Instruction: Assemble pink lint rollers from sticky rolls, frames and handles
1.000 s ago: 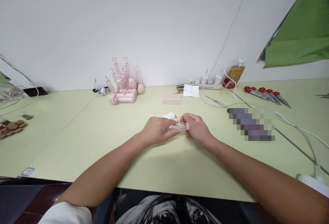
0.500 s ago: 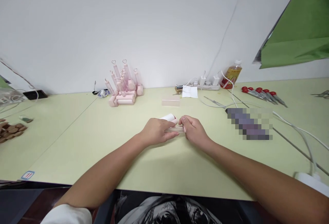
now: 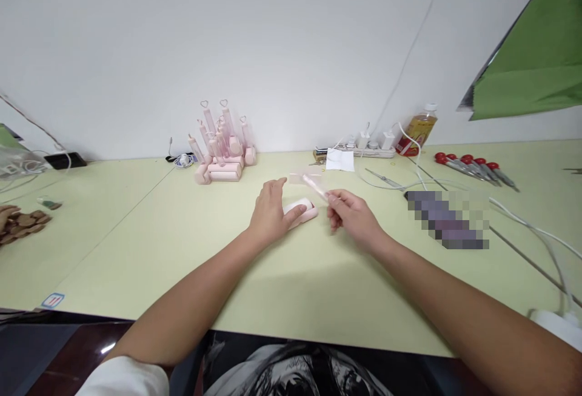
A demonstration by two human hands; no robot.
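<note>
My left hand (image 3: 271,211) lies on the pale green table (image 3: 182,250) with its fingers stretched out, thumb and forefinger on either side of a small pink and white roller piece (image 3: 300,210). My right hand (image 3: 350,217) is just to the right, fingers pinched on a thin clear pink-tipped tube (image 3: 315,187) that points up and left. A clear plastic piece (image 3: 304,178) lies behind both hands.
A heap of pink roller parts (image 3: 221,150) stands at the back left. A power strip (image 3: 364,151), a bottle (image 3: 418,129), white cables, red-handled screwdrivers (image 3: 473,168) and a blurred dark object (image 3: 448,220) fill the right. Brown pieces (image 3: 22,226) lie far left.
The hands have come apart. My right hand lifted the thin tube up and away, while my left hand let go of it, opened and moved forward onto the pink roller piece.
</note>
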